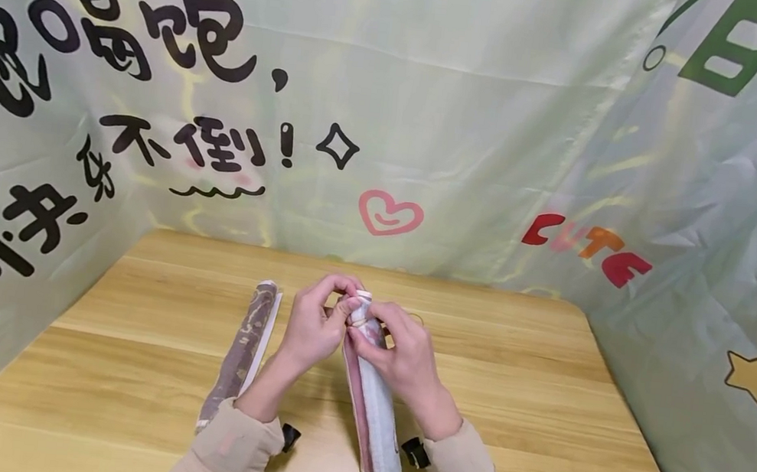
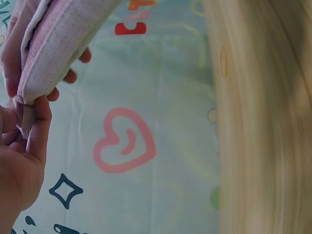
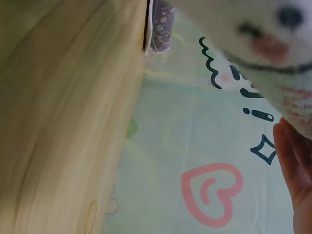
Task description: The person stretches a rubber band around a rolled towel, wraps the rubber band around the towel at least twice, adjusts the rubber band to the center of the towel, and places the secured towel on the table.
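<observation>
A rolled towel (image 1: pixel 376 420), pink on one side and pale blue-white on the other, slants between both hands, its far end narrowed. My left hand (image 1: pixel 315 329) pinches that narrow end between thumb and fingers. Just below, my right hand (image 1: pixel 410 355) grips the towel, thumb on its near side. The left wrist view shows the towel's tip (image 2: pixel 27 119) squeezed between left fingers. A printed smiling face on the towel (image 3: pixel 273 24) fills the top of the right wrist view. Left of the hands lies a second rolled towel (image 1: pixel 244 353), brownish purple with a pale pattern and white edge.
A thin yellow band (image 2: pixel 224 62) lies on the wooden table (image 1: pixel 506 403) beyond the right hand. Printed cloth walls (image 1: pixel 472 138) stand behind the table and at both sides. Black wrist mounts (image 1: pixel 416 452) sit at the sleeves.
</observation>
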Demonstrator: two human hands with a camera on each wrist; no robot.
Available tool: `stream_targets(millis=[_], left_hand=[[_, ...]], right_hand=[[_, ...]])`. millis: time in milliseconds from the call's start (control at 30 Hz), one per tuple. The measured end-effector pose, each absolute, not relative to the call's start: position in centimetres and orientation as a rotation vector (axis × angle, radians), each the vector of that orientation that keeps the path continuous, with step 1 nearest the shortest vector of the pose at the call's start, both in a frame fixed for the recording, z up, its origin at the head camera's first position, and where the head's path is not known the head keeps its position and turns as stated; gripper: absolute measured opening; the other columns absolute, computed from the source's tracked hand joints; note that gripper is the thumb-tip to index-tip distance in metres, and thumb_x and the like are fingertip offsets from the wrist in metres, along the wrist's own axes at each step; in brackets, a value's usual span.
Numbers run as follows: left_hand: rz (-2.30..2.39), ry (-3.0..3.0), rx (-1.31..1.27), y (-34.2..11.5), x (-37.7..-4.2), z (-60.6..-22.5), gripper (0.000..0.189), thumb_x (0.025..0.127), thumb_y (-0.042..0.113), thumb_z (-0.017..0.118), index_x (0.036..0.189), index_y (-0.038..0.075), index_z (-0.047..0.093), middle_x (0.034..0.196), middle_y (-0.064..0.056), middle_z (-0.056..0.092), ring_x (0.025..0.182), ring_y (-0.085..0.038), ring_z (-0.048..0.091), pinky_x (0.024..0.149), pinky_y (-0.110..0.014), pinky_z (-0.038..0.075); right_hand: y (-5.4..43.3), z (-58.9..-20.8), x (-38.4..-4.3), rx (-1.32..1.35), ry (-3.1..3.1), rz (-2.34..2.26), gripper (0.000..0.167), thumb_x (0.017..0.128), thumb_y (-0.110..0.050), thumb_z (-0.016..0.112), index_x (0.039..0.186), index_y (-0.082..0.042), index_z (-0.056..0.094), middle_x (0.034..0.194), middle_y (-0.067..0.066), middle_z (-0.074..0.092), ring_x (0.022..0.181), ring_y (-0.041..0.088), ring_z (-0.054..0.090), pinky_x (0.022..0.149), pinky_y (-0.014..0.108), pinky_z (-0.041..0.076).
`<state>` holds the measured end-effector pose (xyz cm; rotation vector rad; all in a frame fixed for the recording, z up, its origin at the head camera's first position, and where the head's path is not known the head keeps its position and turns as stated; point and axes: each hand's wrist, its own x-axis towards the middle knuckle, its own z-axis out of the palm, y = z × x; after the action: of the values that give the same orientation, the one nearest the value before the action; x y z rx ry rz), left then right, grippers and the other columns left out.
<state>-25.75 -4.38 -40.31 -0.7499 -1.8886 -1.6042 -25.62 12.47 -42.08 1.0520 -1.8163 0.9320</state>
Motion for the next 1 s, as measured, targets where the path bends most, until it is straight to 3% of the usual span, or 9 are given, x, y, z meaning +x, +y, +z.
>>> stream_targets(millis=[200,400,500,600,767,867,1000], left_hand=[[-1.582,-1.909,-0.765,-4.3,-26.0,-40.4,0.010,0.094,-0.004,0.071,0.090,0.000,0.062,0.101,-0.019,0.071,0.088,-0.026,0.068,0.051,-0.025,0.057],[-1.777,-1.798,-0.620,-6.4,-26.0,-38.7,0.006,0.094,-0.013,0.064,0.097,-0.011,0.059,0.108,-0.029,0.067,0.094,-0.012,0.065,0.060,-0.020,0.058],[-1.846,-1.717,-0.637,-7.5,-25.9,-38.1,0.007,0.094,-0.017,0.061,0.096,-0.015,0.055,0.109,-0.031,0.063,0.094,-0.010,0.064,0.065,-0.017,0.057],[-1.845,-1.739,-0.749,-7.9,-25.8,-38.2,0.009,0.099,-0.007,0.061,0.099,-0.013,0.055,0.112,-0.030,0.063,0.101,-0.012,0.064,0.071,-0.019,0.058],[-1.913,-1.763,-0.897,-7.6,-25.8,-38.6,0.020,0.103,0.010,0.062,0.101,-0.009,0.056,0.117,-0.027,0.066,0.109,-0.016,0.067,0.082,-0.027,0.061],[-1.959,-1.774,-0.939,-7.2,-25.8,-38.7,0.013,0.104,0.006,0.059,0.104,-0.006,0.054,0.122,-0.027,0.066,0.112,-0.018,0.068,0.088,-0.031,0.061],[-1.917,-1.838,-0.962,-7.0,-25.9,-38.8,0.017,0.103,-0.005,0.057,0.120,-0.005,0.052,0.132,-0.024,0.064,0.122,-0.026,0.064,0.097,-0.036,0.057]], right_hand=[[12.5,-42.4,-26.0,1.061,-1.794,0.900,0.028,0.106,-0.028,0.062,0.089,-0.006,0.058,0.086,0.004,0.063,0.069,0.016,0.058,0.057,0.025,0.048],[11.7,-43.0,-25.4,1.154,-1.859,0.954,0.037,0.104,-0.027,0.065,0.077,-0.010,0.047,0.118,0.017,0.069,0.087,0.024,0.067,0.066,0.026,0.057],[11.7,-43.1,-24.9,1.180,-1.936,1.087,0.031,0.099,-0.022,0.073,0.084,-0.009,0.050,0.125,0.016,0.068,0.093,0.024,0.069,0.069,0.023,0.059],[12.2,-42.8,-24.3,1.153,-1.990,1.258,0.028,0.093,-0.013,0.080,0.093,-0.007,0.052,0.119,0.017,0.070,0.088,0.021,0.070,0.069,0.024,0.061],[12.7,-41.8,-23.6,1.057,-2.103,1.562,0.030,0.096,-0.001,0.071,0.117,-0.001,0.050,0.111,0.021,0.074,0.081,0.016,0.071,0.069,0.031,0.061],[12.5,-41.1,-23.3,0.998,-2.153,1.713,0.036,0.099,0.001,0.066,0.129,0.002,0.046,0.110,0.022,0.074,0.085,0.014,0.071,0.072,0.032,0.061],[12.4,-40.8,-23.2,0.880,-2.193,1.726,0.041,0.096,0.000,0.072,0.130,0.000,0.049,0.105,0.019,0.073,0.082,0.011,0.067,0.069,0.029,0.058]])
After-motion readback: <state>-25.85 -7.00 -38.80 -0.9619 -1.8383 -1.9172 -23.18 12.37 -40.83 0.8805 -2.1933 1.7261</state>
